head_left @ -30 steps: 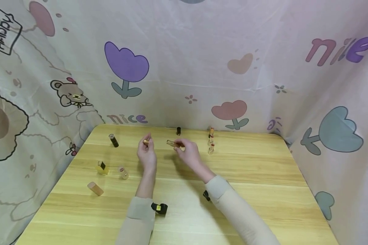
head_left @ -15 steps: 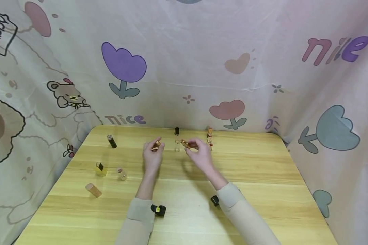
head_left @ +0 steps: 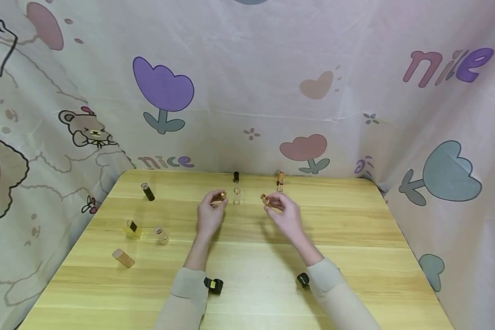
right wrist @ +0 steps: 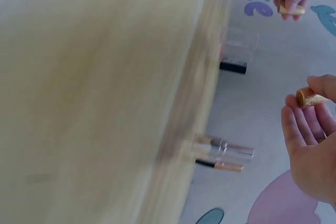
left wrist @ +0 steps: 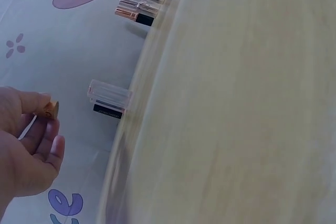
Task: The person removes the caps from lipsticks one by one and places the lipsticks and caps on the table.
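Note:
My left hand (head_left: 210, 215) pinches a small gold lipstick cap (left wrist: 50, 109) between thumb and fingertips, raised over the far part of the table. To its right, my right hand (head_left: 287, 217) holds a gold lipstick tube (head_left: 265, 200), its end pointing up and left, with thumb and fingers around it. The two gold pieces are apart. Between and behind the hands stands a row of clear caps (head_left: 236, 195) with a black cap (head_left: 236, 176) at its far end. Lipsticks without caps (head_left: 280, 187) stand in a row behind my right hand, which hides part of that row.
On the left of the wooden table (head_left: 247, 302) stand a black lipstick tube (head_left: 147, 191), a yellow bottle-like piece with a dark top (head_left: 133, 230), a clear lipstick (head_left: 161, 235) and a peach tube (head_left: 123, 258). A patterned cloth (head_left: 231, 91) hangs around the table.
The gold lipstick tube, between the hands one second ago, has moved right in my right hand and turned more upright. My left hand has shifted slightly right with the cap. The clear caps have come into view.

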Tool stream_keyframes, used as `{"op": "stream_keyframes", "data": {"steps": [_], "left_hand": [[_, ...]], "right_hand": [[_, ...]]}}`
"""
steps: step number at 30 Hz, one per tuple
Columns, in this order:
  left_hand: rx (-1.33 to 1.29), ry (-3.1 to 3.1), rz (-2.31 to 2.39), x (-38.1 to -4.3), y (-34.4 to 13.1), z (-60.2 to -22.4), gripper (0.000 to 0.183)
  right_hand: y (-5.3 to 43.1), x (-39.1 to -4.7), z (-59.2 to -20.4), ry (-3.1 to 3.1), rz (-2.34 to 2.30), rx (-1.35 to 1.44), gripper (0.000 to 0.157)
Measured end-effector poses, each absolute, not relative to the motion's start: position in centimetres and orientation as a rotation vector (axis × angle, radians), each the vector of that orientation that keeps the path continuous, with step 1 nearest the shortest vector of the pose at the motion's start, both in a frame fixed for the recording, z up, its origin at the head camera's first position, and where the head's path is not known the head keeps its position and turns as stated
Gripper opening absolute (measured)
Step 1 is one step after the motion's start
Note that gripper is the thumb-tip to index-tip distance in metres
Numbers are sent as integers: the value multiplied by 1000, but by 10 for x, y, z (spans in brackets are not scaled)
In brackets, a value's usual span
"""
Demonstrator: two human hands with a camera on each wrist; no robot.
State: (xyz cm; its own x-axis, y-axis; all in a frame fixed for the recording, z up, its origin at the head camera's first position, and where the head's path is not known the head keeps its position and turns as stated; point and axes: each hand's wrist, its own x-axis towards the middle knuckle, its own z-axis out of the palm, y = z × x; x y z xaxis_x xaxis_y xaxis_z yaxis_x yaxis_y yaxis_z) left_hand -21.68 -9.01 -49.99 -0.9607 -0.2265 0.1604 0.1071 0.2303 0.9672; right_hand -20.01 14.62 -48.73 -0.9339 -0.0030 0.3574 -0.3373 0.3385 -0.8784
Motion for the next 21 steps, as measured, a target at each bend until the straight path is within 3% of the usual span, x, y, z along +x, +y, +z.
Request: {"op": "stream_keyframes", "data": {"steps": [21], "left_hand": [[-125,-2684,-1559,-217,-82,-503,31]], "right_hand": [[193,-198,-504,-2741,1430,184,35]]}}
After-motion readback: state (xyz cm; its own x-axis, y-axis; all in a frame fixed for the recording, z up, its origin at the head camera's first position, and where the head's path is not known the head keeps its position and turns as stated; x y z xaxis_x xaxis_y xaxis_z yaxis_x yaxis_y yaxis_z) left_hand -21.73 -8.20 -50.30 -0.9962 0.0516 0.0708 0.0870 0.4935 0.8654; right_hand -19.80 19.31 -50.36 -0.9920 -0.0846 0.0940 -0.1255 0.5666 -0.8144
